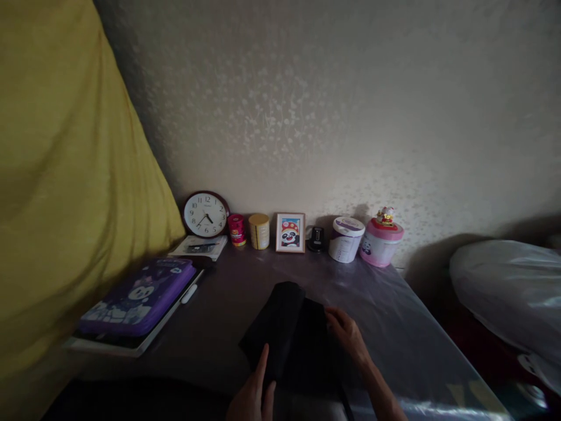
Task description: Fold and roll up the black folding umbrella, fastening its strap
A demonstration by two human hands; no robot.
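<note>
Head camera, black fabric (pixel 280 321), matte, folded

The single head view looks from above the near side of the desk (pixel 403 339), forward and down toward the wall (pixel 272 88), with the left hand (pixel 253 399) and right hand (pixel 347 334) close below; the desk's right edge shows.

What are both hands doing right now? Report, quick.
Left hand: touching the black fabric near its lower end; whether it grips cannot be told.
Right hand: closed, holding the black fabric's right edge.
</note>
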